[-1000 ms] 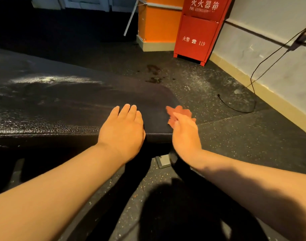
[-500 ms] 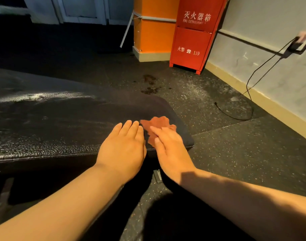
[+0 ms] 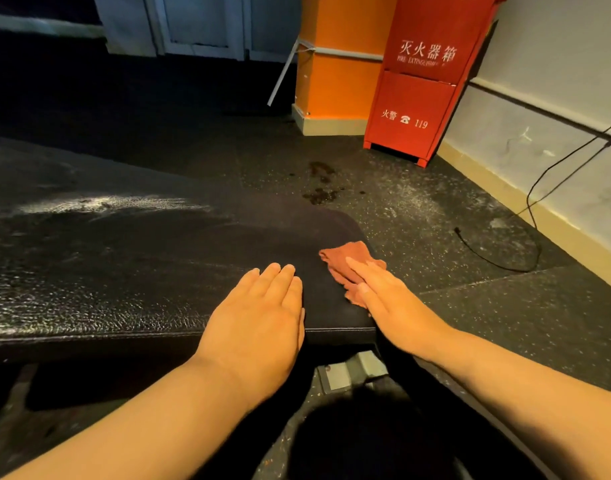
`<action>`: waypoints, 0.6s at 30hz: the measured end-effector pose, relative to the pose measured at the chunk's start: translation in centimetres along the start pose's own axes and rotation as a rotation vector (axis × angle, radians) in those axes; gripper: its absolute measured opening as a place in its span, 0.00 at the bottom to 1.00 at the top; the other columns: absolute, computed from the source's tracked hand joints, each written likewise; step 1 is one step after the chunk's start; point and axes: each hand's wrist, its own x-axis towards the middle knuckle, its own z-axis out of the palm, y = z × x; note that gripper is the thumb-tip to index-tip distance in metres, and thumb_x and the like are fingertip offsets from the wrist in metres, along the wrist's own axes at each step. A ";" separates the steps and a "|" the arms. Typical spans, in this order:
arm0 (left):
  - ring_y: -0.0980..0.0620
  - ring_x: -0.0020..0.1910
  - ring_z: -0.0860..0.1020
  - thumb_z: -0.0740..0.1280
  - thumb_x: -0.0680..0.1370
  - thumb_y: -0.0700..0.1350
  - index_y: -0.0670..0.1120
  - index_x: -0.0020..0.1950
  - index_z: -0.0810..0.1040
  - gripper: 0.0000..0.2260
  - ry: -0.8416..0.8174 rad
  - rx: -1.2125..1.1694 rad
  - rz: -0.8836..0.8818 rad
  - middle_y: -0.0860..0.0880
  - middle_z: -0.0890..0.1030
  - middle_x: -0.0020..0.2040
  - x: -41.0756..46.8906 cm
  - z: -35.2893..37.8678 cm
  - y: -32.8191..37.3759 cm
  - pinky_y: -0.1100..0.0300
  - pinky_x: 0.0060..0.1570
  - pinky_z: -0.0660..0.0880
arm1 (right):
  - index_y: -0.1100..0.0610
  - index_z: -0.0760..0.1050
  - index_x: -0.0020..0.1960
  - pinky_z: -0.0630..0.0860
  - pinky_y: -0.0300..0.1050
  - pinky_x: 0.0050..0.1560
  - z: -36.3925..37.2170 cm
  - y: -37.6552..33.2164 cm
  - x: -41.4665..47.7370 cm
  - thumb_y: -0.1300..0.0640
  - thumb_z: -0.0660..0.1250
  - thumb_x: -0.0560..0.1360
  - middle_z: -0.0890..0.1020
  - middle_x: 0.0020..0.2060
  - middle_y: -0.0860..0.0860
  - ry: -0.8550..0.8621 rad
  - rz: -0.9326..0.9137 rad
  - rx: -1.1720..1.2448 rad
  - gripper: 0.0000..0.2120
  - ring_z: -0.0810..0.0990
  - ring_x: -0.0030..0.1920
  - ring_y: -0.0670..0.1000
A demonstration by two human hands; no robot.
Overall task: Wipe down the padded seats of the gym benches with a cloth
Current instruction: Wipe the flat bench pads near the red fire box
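The person leans over a black padded bench seat, both forearms reaching in from below. The left hand lies flat, palm down, on the near edge of the pad, its fingers straight and pressed together, holding nothing. Just beside it, the right hand presses a rust-red cloth onto the pad's right end, close to the rounded corner. Its fingers are straight and laid over the cloth, slightly apart, not curled round it; crumpled folds of cloth stick out beyond the fingertips and by the thumb. The two hands are near each other but not touching.

The pad's leather gleams with a pale sheen toward its left part. Under its near edge a grey metal bracket shows. Beyond the bench, on the speckled dark floor, stands a red fire extinguisher box beside an orange pillar, and a black cable trails down the wall onto the floor.
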 end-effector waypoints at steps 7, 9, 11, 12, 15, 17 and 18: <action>0.45 0.66 0.73 0.59 0.80 0.46 0.45 0.67 0.73 0.16 -0.034 -0.069 -0.104 0.47 0.74 0.66 1.5 -1.5 -0.5 0.53 0.66 0.71 | 0.38 0.71 0.71 0.70 0.27 0.57 0.4 1.5 3.2 0.61 0.55 0.84 0.74 0.59 0.48 0.073 -0.041 -0.131 0.23 0.72 0.59 0.37; 0.48 0.65 0.69 0.56 0.82 0.46 0.48 0.64 0.70 0.12 -0.016 -0.062 -0.137 0.49 0.70 0.64 2.7 -1.7 -1.1 0.56 0.63 0.67 | 0.27 0.66 0.67 0.69 0.26 0.55 0.0 1.5 1.7 0.56 0.60 0.83 0.71 0.58 0.39 -0.047 -0.069 -0.192 0.24 0.68 0.61 0.39; 0.47 0.69 0.66 0.54 0.83 0.48 0.47 0.68 0.69 0.14 -0.046 -0.036 -0.187 0.48 0.68 0.68 4.2 -1.9 -1.6 0.56 0.68 0.64 | 0.26 0.63 0.66 0.69 0.22 0.51 -1.4 2.2 1.9 0.55 0.60 0.83 0.66 0.61 0.36 -0.109 -0.042 -0.175 0.23 0.64 0.64 0.34; 0.46 0.73 0.63 0.52 0.84 0.48 0.46 0.72 0.67 0.17 -0.064 -0.017 -0.189 0.46 0.66 0.72 4.9 -1.7 -1.8 0.55 0.73 0.60 | 0.27 0.62 0.66 0.70 0.21 0.48 -2.0 2.8 2.8 0.58 0.59 0.83 0.65 0.63 0.37 -0.100 -0.048 -0.156 0.25 0.65 0.63 0.29; 0.43 0.80 0.47 0.47 0.85 0.50 0.42 0.81 0.51 0.25 -0.182 0.044 -0.186 0.43 0.50 0.82 5.7 -1.0 -1.8 0.50 0.79 0.46 | 0.25 0.62 0.70 0.76 0.36 0.51 -1.9 4.8 7.6 0.63 0.55 0.83 0.68 0.69 0.42 -0.052 0.009 -0.098 0.31 0.70 0.65 0.34; 0.44 0.81 0.41 0.45 0.85 0.49 0.41 0.81 0.43 0.27 -0.231 0.098 -0.176 0.43 0.42 0.82 5.7 -0.6 -1.7 0.48 0.79 0.42 | 0.27 0.61 0.72 0.75 0.44 0.59 -0.3 4.6 9.3 0.61 0.52 0.81 0.69 0.68 0.40 -0.002 0.033 -0.132 0.31 0.70 0.67 0.44; 0.44 0.80 0.39 0.46 0.85 0.49 0.41 0.81 0.42 0.27 -0.241 0.104 -0.173 0.43 0.41 0.82 5.7 -0.6 -1.7 0.48 0.79 0.41 | 0.26 0.62 0.71 0.75 0.41 0.56 0.6 4.3 9.2 0.60 0.53 0.81 0.70 0.65 0.37 0.004 -0.002 -0.141 0.31 0.70 0.65 0.46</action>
